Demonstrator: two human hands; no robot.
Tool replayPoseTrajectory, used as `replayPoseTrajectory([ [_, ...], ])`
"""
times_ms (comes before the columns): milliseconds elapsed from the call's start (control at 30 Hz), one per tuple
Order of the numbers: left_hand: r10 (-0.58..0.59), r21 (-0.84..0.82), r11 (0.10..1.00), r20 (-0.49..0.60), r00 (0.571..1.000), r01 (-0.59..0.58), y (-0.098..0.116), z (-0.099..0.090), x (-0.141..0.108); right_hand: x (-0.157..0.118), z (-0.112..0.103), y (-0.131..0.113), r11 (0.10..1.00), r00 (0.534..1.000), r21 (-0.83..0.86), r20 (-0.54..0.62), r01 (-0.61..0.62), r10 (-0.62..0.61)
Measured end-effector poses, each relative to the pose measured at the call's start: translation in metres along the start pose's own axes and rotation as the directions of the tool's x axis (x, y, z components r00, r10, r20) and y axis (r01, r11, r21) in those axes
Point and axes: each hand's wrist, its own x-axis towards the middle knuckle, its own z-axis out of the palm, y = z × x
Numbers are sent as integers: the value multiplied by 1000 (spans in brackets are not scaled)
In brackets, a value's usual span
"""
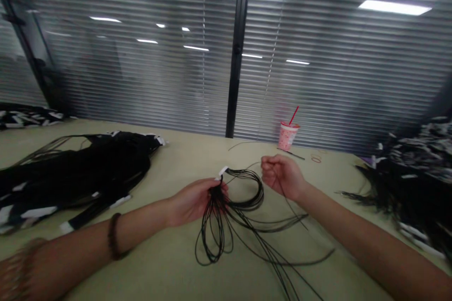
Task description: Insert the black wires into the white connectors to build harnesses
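A looped bundle of thin black cords (253, 202) hangs from my left hand (197, 202), whose fingers pinch it near its gathered top. Just above those fingertips a small white tag (222, 170) sticks up from the bundle. Long loose ends trail down to the right over the table. My right hand (282, 176) is closed on a single black cord (290, 204), which runs from the bundle through the fist and droops below it. Both hands are held over the middle of the table, a short way apart.
Piles of black cords with white tags lie on the table (176, 263): a large heap (116, 160) left, another (420, 188) right. At the back stand a pink cup (288, 136) with a red straw, a dark pen-like stick (291, 154) and rubber bands (316, 158). Blinds (158, 80) cover the glass behind.
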Motion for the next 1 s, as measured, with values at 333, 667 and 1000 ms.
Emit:
replayPoseTrajectory([
  [333,-80,44,996,-65,995,83,2,-3,1,-11,-23,-81,834,844,-207,-62,512,-533],
  [667,-79,201,977,-2,997,78,5,-1,-4,-6,-1,-44,741,869,-517,12,429,-495],
  [1000,-25,306,950,-143,989,68,1,11,-4,-15,30,55,200,926,-931,241,305,-290],
])
